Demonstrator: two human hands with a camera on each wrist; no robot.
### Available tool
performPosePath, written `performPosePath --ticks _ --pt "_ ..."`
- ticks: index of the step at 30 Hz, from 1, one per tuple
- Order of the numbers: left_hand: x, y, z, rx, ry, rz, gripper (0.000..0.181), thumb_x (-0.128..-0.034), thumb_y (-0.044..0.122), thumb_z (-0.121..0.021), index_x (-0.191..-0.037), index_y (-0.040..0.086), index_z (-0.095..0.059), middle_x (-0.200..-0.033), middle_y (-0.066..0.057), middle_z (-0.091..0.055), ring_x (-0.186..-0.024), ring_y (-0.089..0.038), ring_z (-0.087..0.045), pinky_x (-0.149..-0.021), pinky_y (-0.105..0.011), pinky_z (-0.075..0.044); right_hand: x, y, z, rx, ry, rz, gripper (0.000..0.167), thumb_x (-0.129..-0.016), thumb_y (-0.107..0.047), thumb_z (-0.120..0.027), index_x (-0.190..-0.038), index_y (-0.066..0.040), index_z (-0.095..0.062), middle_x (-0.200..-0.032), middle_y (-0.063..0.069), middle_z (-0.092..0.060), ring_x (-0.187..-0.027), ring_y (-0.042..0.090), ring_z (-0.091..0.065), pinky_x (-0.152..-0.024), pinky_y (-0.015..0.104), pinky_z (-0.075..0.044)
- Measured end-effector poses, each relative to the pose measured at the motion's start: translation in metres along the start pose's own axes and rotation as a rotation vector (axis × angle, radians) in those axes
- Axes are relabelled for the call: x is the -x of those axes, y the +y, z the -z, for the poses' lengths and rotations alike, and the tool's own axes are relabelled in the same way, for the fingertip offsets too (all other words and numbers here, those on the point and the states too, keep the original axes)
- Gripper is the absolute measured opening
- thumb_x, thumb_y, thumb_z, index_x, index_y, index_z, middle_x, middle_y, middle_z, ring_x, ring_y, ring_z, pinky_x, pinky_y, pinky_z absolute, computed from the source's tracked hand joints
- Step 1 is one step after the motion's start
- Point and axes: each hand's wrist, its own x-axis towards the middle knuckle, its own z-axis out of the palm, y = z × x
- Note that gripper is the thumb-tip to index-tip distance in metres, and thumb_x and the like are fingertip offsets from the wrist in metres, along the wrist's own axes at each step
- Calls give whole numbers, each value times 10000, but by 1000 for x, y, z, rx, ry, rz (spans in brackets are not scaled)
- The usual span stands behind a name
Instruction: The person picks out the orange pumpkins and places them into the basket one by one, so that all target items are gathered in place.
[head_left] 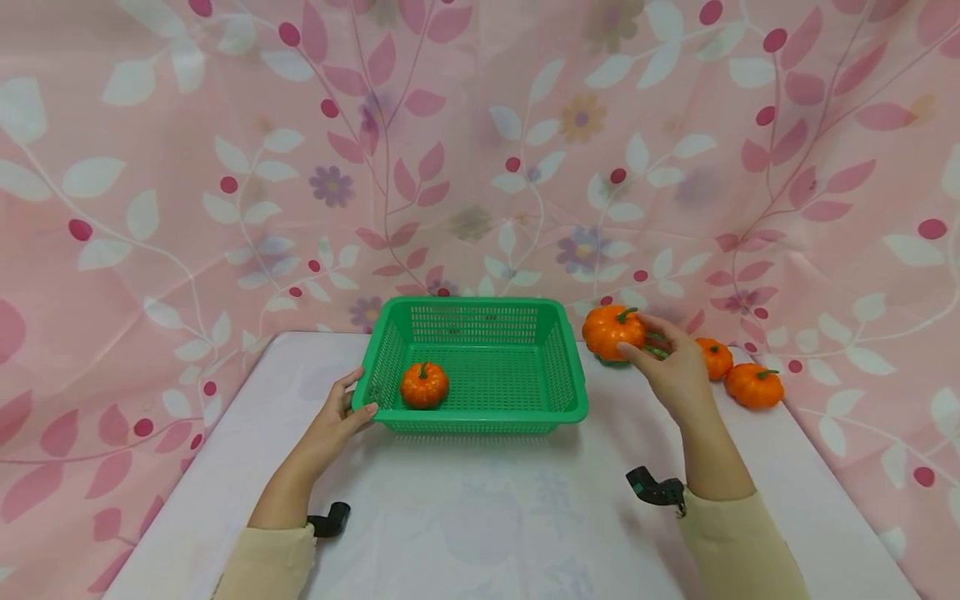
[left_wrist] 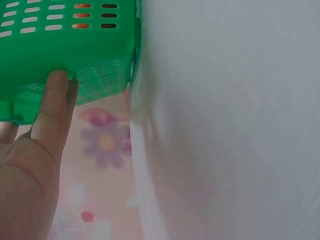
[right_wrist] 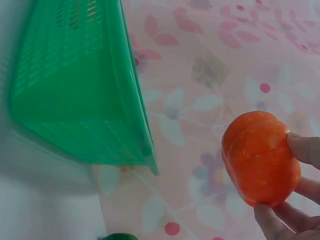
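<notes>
A green plastic basket [head_left: 480, 417] with slotted walls stands on the table, and a small orange pumpkin [head_left: 424, 386] sits inside at its left front. My left hand [head_left: 333, 425] holds the basket's left front corner, thumb on the rim; in the left wrist view its fingers lie against the outer wall. To the right of the basket, my right hand [head_left: 671, 367] pinches another orange pumpkin [head_left: 611, 332] with a green stem between thumb and fingers. The right wrist view shows this pumpkin [right_wrist: 260, 157] raised, apart from the basket wall [right_wrist: 70, 90].
Two more pumpkins, one [head_left: 714, 358] partly behind my right hand and one [head_left: 755, 387] nearer the table's right edge, lie on the white tablecloth [head_left: 480, 517]. Something green [head_left: 657, 350] shows behind the right fingers. A flowered pink curtain [head_left: 480, 167] hangs behind.
</notes>
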Motion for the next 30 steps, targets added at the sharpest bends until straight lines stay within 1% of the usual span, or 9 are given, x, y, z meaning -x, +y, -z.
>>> performPosePath --ticks 6,10,13,16,22,26,30 --pt "0 0 0 5 -2 -2 772 -1041 212 -570 -1609 146 -50 -1528 -309 -292 -1345 -433 -426 -1000 -236 -487 -5 -4 -9 2 -23 67 650 -920 -382 -729 -1470 -112 -512 -1463 130 -476 -1284 340 -503 -1040 475 -464" --pt "0 1 0 4 -1 -6 771 -1042 207 -569 -1609 142 -50 -1521 -311 -298 -1341 -438 -429 -993 -227 -488 -9 -6 -14 15 -44 75 642 -921 -379 -730 -1465 -114 -517 -1456 146 -479 -1276 341 -511 -1020 468 -484" --pt "-1 1 0 2 0 -7 772 -1042 210 -569 -1609 142 -51 -1515 -312 -303 -1336 -439 -433 -996 -234 -490 -14 -7 -19 14 -58 83 652 -915 -375 -741 -1463 -101 -517 -1448 165 -481 -1266 349 -528 -991 457 -503" --pt "-1 0 0 -2 -1 -6 774 -1041 218 -571 -1609 142 -51 -1515 -312 -302 -1336 -436 -434 -998 -237 -489 -17 -8 -23 12 -76 93 655 -914 -364 -748 -1460 -89 -514 -1445 174 -483 -1260 359 -535 -988 465 -507" --pt "-2 -1 0 -19 1 -8 780 -1039 248 -576 -1607 137 -54 -1518 -312 -304 -1325 -417 -453 -988 -225 -492 -23 -14 -31 30 -109 100 638 -910 -384 -749 -1453 -132 -529 -1467 151 -471 -1239 369 -551 -959 504 -533" --pt "-1 -2 0 -32 3 -9 784 -1040 255 -574 -1609 139 -48 -1519 -313 -305 -1324 -410 -457 -989 -231 -493 -28 -18 -38 16 -125 133 622 -908 -360 -756 -1438 -111 -545 -1449 153 -494 -1220 365 -568 -963 495 -532" --pt "0 -1 -1 -32 4 1 779 -1041 256 -572 -1610 154 -50 -1523 -306 -306 -1337 -419 -443 -1006 -254 -488 -33 -22 -44 1 -148 172 593 -912 -319 -760 -1419 -87 -561 -1393 167 -538 -1178 374 -590 -941 500 -547"
